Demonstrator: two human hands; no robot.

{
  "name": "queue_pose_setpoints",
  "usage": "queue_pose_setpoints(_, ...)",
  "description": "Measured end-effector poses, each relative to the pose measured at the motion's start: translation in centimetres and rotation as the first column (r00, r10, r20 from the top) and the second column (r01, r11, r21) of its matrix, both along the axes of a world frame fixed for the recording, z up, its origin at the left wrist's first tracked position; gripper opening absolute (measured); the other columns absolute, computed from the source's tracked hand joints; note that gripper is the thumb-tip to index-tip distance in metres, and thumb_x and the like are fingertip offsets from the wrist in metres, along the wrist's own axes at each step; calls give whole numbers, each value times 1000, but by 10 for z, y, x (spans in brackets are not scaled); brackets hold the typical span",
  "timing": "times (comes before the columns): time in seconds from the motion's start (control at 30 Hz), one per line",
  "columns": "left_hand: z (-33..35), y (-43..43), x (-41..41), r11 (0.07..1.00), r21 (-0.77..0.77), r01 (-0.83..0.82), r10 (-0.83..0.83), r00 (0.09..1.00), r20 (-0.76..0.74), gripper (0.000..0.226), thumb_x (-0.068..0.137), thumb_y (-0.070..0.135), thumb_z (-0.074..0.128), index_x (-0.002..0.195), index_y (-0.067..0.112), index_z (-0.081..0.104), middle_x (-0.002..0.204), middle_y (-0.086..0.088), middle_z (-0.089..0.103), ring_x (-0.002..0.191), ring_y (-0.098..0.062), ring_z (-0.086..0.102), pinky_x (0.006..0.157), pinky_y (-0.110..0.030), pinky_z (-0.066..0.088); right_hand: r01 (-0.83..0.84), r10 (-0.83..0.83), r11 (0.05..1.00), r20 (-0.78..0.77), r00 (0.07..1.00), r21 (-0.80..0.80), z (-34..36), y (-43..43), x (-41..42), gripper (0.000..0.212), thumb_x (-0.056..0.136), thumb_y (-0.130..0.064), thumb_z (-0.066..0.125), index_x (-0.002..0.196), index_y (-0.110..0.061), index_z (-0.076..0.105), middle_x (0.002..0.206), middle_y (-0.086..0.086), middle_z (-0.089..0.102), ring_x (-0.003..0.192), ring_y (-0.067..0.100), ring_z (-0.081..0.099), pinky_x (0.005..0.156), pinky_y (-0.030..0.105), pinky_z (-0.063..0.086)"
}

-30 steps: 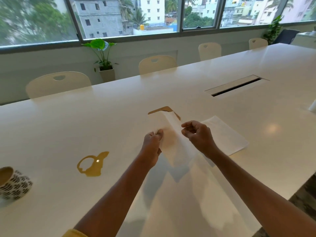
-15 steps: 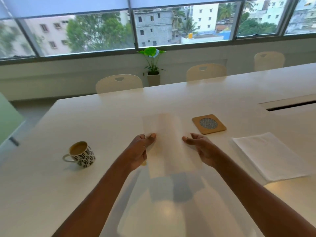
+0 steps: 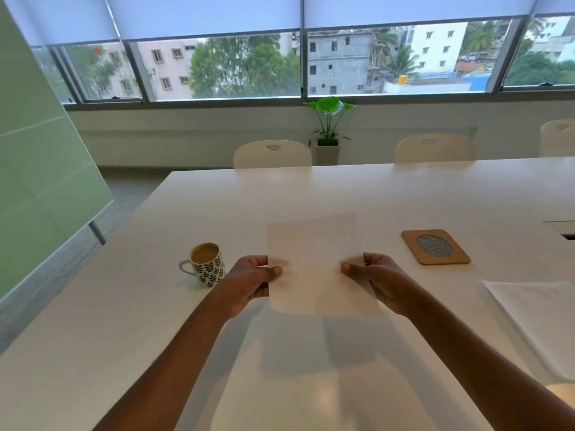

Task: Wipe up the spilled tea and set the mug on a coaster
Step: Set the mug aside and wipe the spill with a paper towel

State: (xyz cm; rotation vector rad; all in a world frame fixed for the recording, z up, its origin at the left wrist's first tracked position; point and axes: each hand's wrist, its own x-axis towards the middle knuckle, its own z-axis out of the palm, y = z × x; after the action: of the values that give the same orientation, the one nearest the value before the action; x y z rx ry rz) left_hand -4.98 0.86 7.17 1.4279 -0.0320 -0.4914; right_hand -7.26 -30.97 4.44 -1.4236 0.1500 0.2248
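**Paper sheet stretched between 2 hands above the bench**

Compared with 0.5 s ago, the mug is showing closer to the left hand. The paper sheet is looking sharp and flat rather than blurred. The mug is standing upright on the bench with tea inside, its handle pointing left. The left hand is pinching the sheet's left edge, thumb on top and fingers curled beneath. The sheet is hanging above the bench, its long axis running away from the person and its far edge leaning slightly right. The right hand is pinching the right edge the same way, and both forearms are reaching forward. The coaster is lying flat just beyond the right hand. A stack of napkins is lying at the far right.
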Motion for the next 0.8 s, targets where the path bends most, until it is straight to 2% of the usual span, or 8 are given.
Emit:
queue_pose_setpoints(0.13,3,12,0,998,70,2,-6,998,61,24,102,6,72,126,4,78,121,-16,83,107,-27,82,87,-35,69,-23,23,1000,-10,1000,7,2,4,3,49,78,-16,91,122,0,78,123,24,79,115,40,77,96,48,65)
queue_pose_setpoints(0.3,4,22,4,996,87,-17,6,993,117,21,101,6,74,121,8,82,116,-16,85,100,-24,83,81,-32,69,-40,43,993,-26,999,109,0,4,6,34,86,-4,83,120,-6,82,125,24,79,112,38,79,87,41,67)
queue_pose_setpoints(0.37,4,24,6,998,58,-17,10,991,132,24,102,4,73,123,8,82,117,-16,84,100,-23,83,80,-31,68,-40,48,987,-44,998,157,1,6,7,27,91,3,76,116,-4,83,122,24,79,106,35,81,80,37,68)
queue_pose_setpoints(0.43,5,26,7,999,39,-22,15,989,150,23,102,-2,70,116,9,85,116,-14,84,100,-22,82,80,-30,68,-13,23,987,-63,998,161,3,8,7,23,94,10,67,104,-2,85,117,24,80,93,30,83,72,34,67)
queue_pose_setpoints(0.53,6,27,10,997,69,-32,17,980,199,41,102,-15,58,91,11,88,114,-12,85,102,-25,78,78,-29,67,-29,39,991,-74,996,130,7,11,6,41,96,14,50,93,-7,85,104,18,82,83,28,81,66,33,64)
queue_pose_setpoints(0.67,3,27,17,997,20,-72,67,980,185,39,101,-18,56,86,6,83,123,-20,82,115,-35,76,80,-33,68,-54,64,990,-72,995,132,11,16,8,41,95,17,49,90,-6,82,101,16,82,82,29,80,66,33,65)
queue_pose_setpoints(0.73,1,27,20,995,-6,-103,102,983,151,42,100,-18,57,83,9,83,120,-20,82,111,-35,75,74,-31,67,-50,57,990,-57,997,129,11,18,8,41,95,18,50,87,-6,82,100,16,81,83,28,79,66,32,65)
queue_pose_setpoints(0.8,-1,28,23,992,-21,-121,122,985,120,47,100,-18,58,79,14,85,107,-14,83,98,-29,74,66,-27,64,-53,57,992,-27,998,110,11,18,8,41,94,19,50,84,-5,82,99,16,80,82,26,78,65,31,64)
